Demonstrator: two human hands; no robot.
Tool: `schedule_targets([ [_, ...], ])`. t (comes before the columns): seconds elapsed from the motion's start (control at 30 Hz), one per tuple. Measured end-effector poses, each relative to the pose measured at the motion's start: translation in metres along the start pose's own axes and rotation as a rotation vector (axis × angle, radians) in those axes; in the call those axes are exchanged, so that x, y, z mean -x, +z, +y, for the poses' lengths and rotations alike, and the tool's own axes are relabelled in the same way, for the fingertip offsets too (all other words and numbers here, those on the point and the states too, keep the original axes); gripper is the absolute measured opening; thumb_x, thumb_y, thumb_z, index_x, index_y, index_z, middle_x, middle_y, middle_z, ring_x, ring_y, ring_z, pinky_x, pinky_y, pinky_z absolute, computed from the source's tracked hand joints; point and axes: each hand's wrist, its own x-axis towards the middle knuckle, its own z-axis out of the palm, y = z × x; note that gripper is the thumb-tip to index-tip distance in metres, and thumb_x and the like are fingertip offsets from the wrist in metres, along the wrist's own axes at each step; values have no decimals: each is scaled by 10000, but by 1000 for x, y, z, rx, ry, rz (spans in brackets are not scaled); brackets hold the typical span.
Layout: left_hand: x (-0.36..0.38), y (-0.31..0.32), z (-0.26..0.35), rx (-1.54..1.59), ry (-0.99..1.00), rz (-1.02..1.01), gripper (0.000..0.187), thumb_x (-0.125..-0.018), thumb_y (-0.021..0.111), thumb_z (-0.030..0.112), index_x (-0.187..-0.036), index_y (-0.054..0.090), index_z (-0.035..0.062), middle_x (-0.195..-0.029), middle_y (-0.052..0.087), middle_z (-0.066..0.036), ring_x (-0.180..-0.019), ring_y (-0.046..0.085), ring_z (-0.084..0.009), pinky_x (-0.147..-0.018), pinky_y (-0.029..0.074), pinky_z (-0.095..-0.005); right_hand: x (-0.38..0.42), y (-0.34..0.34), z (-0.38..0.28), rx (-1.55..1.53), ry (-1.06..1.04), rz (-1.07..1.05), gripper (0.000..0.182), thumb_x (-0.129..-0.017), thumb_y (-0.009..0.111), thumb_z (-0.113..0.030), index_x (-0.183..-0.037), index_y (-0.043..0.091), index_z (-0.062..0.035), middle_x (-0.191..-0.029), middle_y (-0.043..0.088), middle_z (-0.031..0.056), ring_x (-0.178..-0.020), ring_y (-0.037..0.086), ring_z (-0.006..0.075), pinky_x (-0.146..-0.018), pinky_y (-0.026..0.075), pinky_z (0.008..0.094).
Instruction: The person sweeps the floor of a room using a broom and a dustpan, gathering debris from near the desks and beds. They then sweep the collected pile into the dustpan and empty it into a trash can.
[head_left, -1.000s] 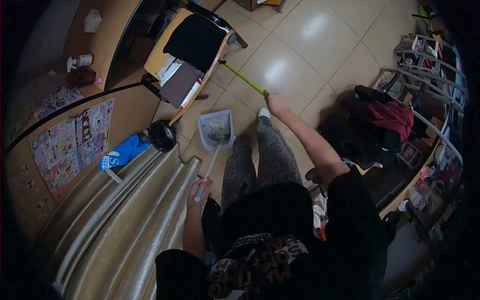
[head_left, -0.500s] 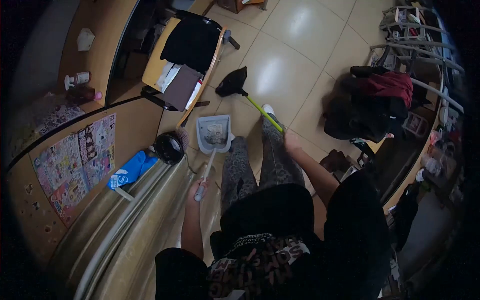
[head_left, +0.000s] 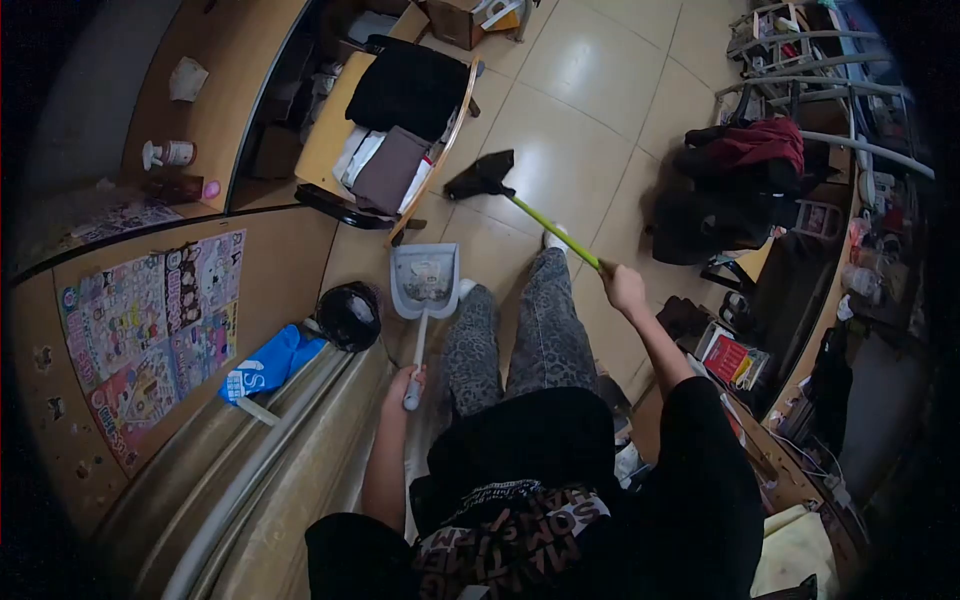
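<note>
My left hand (head_left: 404, 386) is closed round the handle of a grey dustpan (head_left: 398, 283), whose pan is down near the floor by my left foot. Some debris lies in the pan, too small to name. In my right hand (head_left: 626, 290) I grip the green handle of a broom (head_left: 556, 232). Its black head (head_left: 483, 175) is on or just above the tiles, ahead of the dustpan and apart from it, near the chair.
A wooden chair (head_left: 322, 155) with folded clothes stands ahead on the left. A black-lined bin (head_left: 349, 316) and a blue bag (head_left: 268, 365) sit left of the dustpan. Dark clothes hang over a chair (head_left: 735, 195) at right. A cardboard box (head_left: 455, 22) stands at the far end.
My right hand has moved right and slightly forward with the broom, and the broom head has shifted a little right. The dustpan stays almost in place. The view has shifted slightly.
</note>
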Motion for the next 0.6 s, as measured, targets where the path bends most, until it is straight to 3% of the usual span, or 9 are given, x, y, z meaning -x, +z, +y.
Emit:
schedule_targets([
  [0.1, 5, 10, -12, -134, 141, 62, 168, -804, 401, 202, -832, 465, 49, -533, 434, 0, -404, 424, -98, -354, 361, -202, -66, 27, -24, 12, 17, -50, 259, -794, 410, -242, -976, 533, -105, -755, 559, 187, -680, 540, 349, -600, 433, 431],
  [0.17, -3, 16, -14, -106, 92, 161, 179, -805, 404, 214, -831, 470, 49, -536, 445, -5, -400, 423, -104, -344, 354, -210, -107, 58, -37, -45, 45, -4, 240, -794, 359, -199, -862, 542, -60, -764, 563, 182, -701, 549, 343, -606, 443, 425],
  [0.2, -6, 18, -14, -87, 49, 255, 190, -807, 407, 225, -830, 474, 49, -539, 456, -9, -396, 423, -110, -333, 348, -219, -126, 79, -36, -46, 43, -17, 240, -794, 359, -199, -862, 542, -60, -764, 563, 182, -701, 549, 343, -606, 443, 425],
  [0.27, -26, -4, -14, -68, 43, 261, 188, -807, 406, 222, -830, 472, 47, -541, 456, -11, -398, 424, -112, -336, 351, -219, -148, 109, -32, -30, 135, -32, 249, -800, 340, -182, -891, 528, -45, -771, 566, 180, -728, 553, 338, -620, 444, 423],
  [0.37, -29, 8, -17, -14, 45, 205, 185, -807, 405, 212, -828, 466, 39, -547, 457, -17, -402, 427, -119, -345, 360, -219, -118, 98, -2, -68, 159, -123, 250, -808, 326, -174, -914, 517, -52, -791, 567, 175, -741, 556, 329, -620, 443, 428],
  [0.43, -30, 30, -20, 13, 61, 172, 182, -807, 403, 205, -826, 462, 34, -551, 458, -21, -405, 429, -124, -351, 365, -220, -82, 52, 14, -35, 216, -215, 285, -819, 325, -219, -894, 518, -24, -804, 549, 213, -746, 539, 352, -613, 432, 439],
  [0.5, -33, 57, -22, 39, 76, 143, 180, -807, 402, 199, -825, 458, 29, -555, 458, -25, -408, 431, -129, -356, 371, -220, -53, 83, 79, -101, 178, -190, 258, -803, 351, -199, -878, 520, -20, -754, 546, 217, -718, 536, 359, -607, 422, 443],
  [0.6, -41, 94, -24, 67, 99, 113, 176, -807, 400, 189, -823, 452, 21, -561, 459, -32, -413, 434, -137, -365, 380, -220, -4, 62, 129, -93, 169, -215, 230, -780, 390, -169, -905, 524, -28, -739, 553, 202, -694, 543, 348, -599, 428, 432],
])
